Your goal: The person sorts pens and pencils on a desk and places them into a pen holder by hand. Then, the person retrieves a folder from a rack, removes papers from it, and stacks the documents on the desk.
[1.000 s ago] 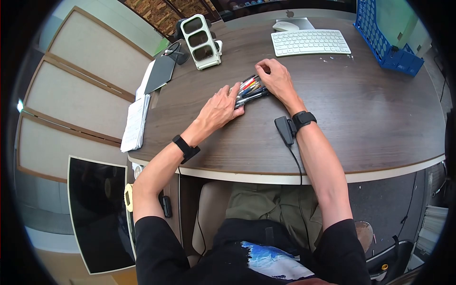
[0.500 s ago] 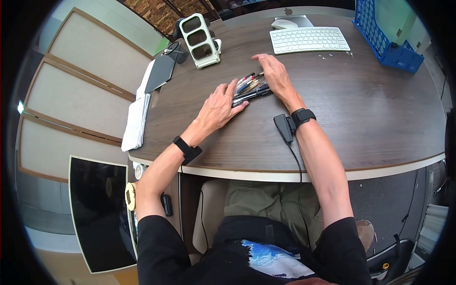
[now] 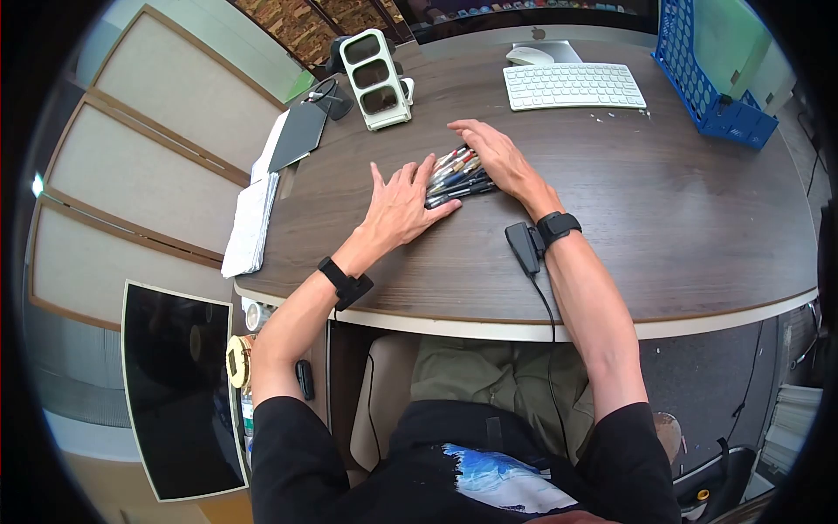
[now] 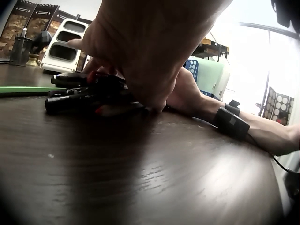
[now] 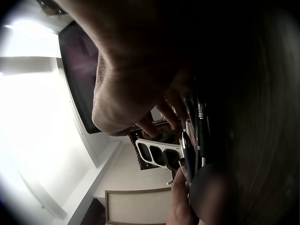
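A loose bundle of pens lies on the brown desk between the two hands. Against the bundle's left end rests the left hand, fingers spread and thumb along the near side. The right hand touches the right end, its fingers extended over the far side. Dark pen ends show below the hand in the left wrist view. From the right wrist, several pens appear between the right hand and the left fingers. Neither hand curls round a pen.
Behind the pens stand a white three-slot holder and a mesh cup. A keyboard and mouse sit at the back, with a blue basket at back right. Papers lie along the left edge.
The left fingers have spread wider, and the right hand has gone from bent fingers to fingers reaching over the pens. The pens have shifted slightly between the hands.
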`<state>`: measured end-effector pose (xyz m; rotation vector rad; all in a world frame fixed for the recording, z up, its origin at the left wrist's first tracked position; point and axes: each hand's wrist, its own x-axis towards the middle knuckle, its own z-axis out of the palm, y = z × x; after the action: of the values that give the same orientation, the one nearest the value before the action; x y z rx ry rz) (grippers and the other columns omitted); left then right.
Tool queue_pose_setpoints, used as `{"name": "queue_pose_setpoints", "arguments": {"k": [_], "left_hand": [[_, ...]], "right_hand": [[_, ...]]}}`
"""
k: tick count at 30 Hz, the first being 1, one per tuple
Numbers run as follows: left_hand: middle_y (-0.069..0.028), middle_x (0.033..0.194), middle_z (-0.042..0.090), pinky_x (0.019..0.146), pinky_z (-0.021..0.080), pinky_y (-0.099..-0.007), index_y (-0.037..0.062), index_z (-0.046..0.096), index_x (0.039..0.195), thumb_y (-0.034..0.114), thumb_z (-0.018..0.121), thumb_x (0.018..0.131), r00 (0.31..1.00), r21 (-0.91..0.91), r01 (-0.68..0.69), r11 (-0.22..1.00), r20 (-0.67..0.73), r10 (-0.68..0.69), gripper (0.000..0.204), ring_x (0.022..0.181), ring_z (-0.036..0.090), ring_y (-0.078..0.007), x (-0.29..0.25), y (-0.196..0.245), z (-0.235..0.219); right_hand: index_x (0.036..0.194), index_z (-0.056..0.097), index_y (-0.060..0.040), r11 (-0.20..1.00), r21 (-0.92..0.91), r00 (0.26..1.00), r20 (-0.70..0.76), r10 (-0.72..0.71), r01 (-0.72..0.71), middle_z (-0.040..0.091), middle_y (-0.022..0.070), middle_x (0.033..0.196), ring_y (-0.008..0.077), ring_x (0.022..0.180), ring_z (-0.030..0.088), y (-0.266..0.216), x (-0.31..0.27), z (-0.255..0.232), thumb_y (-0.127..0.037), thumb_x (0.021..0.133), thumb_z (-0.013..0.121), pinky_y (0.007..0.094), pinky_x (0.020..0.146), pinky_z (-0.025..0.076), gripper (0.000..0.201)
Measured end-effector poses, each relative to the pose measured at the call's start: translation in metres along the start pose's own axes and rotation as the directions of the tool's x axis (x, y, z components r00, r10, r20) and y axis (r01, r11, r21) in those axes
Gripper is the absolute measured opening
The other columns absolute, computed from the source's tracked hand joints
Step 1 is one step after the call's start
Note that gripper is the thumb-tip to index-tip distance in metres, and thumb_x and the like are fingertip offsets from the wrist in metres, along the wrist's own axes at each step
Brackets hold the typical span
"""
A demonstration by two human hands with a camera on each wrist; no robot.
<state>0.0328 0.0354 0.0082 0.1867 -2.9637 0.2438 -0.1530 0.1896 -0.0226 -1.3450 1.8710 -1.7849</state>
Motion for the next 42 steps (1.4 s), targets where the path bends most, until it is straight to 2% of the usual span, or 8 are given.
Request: {"name": "queue_pose_setpoints", "arguments": {"k": [2, 5, 10, 15, 24, 33, 37, 42], "left_hand": [[-0.0247, 0.144, 0.061, 0.116, 0.047, -0.0606, 0.0058, 0.04, 0.165, 0.069, 0.063, 0.102, 0.999, -0.064, 0.024, 0.998, 0.031, -0.022, 0.092, 0.128, 0.064, -0.0435, 0.0, 0.001, -0.003], [-0.0256, 0.143, 0.06, 0.112, 0.051, -0.0571, 0.0055, 0.039, 0.165, 0.066, 0.063, 0.103, 0.998, -0.147, 0.034, 0.989, 0.06, -0.025, 0.09, 0.127, 0.064, -0.0442, -0.001, 0.002, 0.0], [-0.0277, 0.139, 0.059, 0.104, 0.057, -0.0508, 0.0029, 0.039, 0.164, 0.059, 0.067, 0.104, 0.991, -0.216, 0.086, 0.973, 0.118, -0.062, 0.087, 0.122, 0.066, -0.045, 0.0, 0.003, -0.01], [-0.0286, 0.127, 0.062, 0.098, 0.061, -0.0472, -0.0053, 0.043, 0.159, 0.052, 0.07, 0.103, 0.998, -0.149, -0.02, 0.989, 0.05, 0.028, 0.085, 0.11, 0.071, -0.0439, 0.003, -0.002, -0.006], [-0.0284, 0.113, 0.066, 0.087, 0.064, -0.0475, -0.0075, 0.043, 0.156, 0.045, 0.07, 0.102, 0.995, -0.056, -0.097, 0.994, 0.016, 0.098, 0.08, 0.1, 0.074, -0.043, 0.008, -0.002, -0.002], [-0.0299, 0.113, 0.067, 0.086, 0.064, -0.0486, -0.0075, 0.045, 0.153, 0.043, 0.067, 0.105, 0.992, -0.07, -0.125, 0.99, -0.029, 0.123, 0.073, 0.097, 0.074, -0.0444, 0.01, -0.009, -0.003], [-0.0277, 0.111, 0.072, 0.083, 0.064, -0.0495, -0.0022, 0.05, 0.147, 0.04, 0.063, 0.108, 0.999, -0.11, -0.051, 0.993, -0.001, 0.051, 0.059, 0.094, 0.075, -0.0438, 0.018, -0.016, -0.007], [-0.0224, 0.115, 0.076, 0.077, 0.062, -0.0525, 0.0035, 0.059, 0.137, 0.042, 0.059, 0.11, 0.999, -0.135, -0.044, 0.99, 0.008, 0.046, 0.047, 0.095, 0.076, -0.0427, 0.031, -0.03, -0.004]], "right_hand": [[0.149, 0.062, -0.0024, 1.0, 0.016, 0.997, 0.072, 0.024, -0.025, 0.064, 0.0194, 0.151, 0.034, 0.14, 0.06, -0.004, -0.004, 0.003, -0.039, 0.113, 0.04, 0.044, 0.12, 0.044, 0.056], [0.146, 0.063, -0.005, 0.999, 0.027, 0.993, 0.113, -0.025, 0.023, 0.067, 0.0184, 0.144, 0.0354, 0.136, 0.062, -0.008, -0.009, 0.012, -0.038, 0.113, 0.043, 0.0432, 0.116, 0.046, 0.051], [0.138, 0.068, -0.0002, 0.99, 0.139, 0.998, -0.059, 0.033, -0.024, 0.071, 0.0216, 0.136, 0.0333, 0.124, 0.069, -0.005, -0.004, 0.01, -0.039, 0.112, 0.042, 0.0432, 0.11, 0.049, 0.054], [0.135, 0.069, 0.0008, 0.993, 0.112, 0.991, -0.123, 0.06, -0.046, 0.072, 0.0214, 0.133, 0.0342, 0.127, 0.068, 0.004, 0.0, 0.009, -0.039, 0.113, 0.04, 0.0433, 0.11, 0.049, 0.054], [0.131, 0.071, -0.0009, 0.999, 0.027, 0.984, -0.177, 0.032, -0.028, 0.072, 0.0207, 0.126, 0.0368, 0.123, 0.067, 0.012, 0.002, 0.012, -0.034, 0.113, 0.048, 0.0432, 0.108, 0.049, 0.044], [0.131, 0.071, -0.0005, 0.998, 0.018, 0.989, -0.133, 0.068, -0.066, 0.071, 0.0196, 0.124, 0.0357, 0.119, 0.067, -0.003, -0.002, 0.009, -0.035, 0.112, 0.052, 0.0425, 0.105, 0.05, 0.044], [0.131, 0.071, 0.0009, 0.991, 0.083, 0.982, -0.154, 0.112, -0.1, 0.071, 0.0197, 0.125, 0.0349, 0.118, 0.068, -0.004, -0.001, 0.012, -0.037, 0.112, 0.055, 0.0421, 0.103, 0.051, 0.046], [0.13, 0.071, 0.0009, 0.996, -0.002, 0.983, -0.166, 0.084, -0.085, 0.071, 0.0202, 0.126, 0.0348, 0.119, 0.068, -0.006, -0.003, 0.01, -0.038, 0.112, 0.055, 0.0419, 0.104, 0.052, 0.046]]}}
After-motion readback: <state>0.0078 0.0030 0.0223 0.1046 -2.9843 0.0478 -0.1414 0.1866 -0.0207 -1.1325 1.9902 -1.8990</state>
